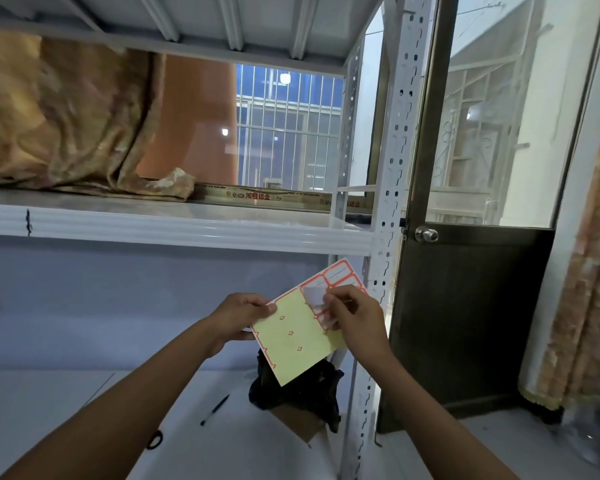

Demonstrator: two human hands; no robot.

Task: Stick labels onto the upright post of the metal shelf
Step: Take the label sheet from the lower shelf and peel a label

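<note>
A label sheet [297,336], mostly bare yellow backing with a few red-bordered labels left at its upper right corner, is held in front of the shelf. My left hand [238,315] pinches its left edge. My right hand [352,315] pinches one label [314,296] whose corner is curled up off the sheet. The white perforated upright post [397,150] of the metal shelf rises just right of the sheet, running from top to bottom of the view.
The middle shelf board [174,225] carries bunched tan cloth [56,119] at the left. On the lower shelf lie a black pen [215,409], a dark bag on a cardboard box [302,393] and a black ring [155,439]. A dark door with a knob [426,234] stands right of the post.
</note>
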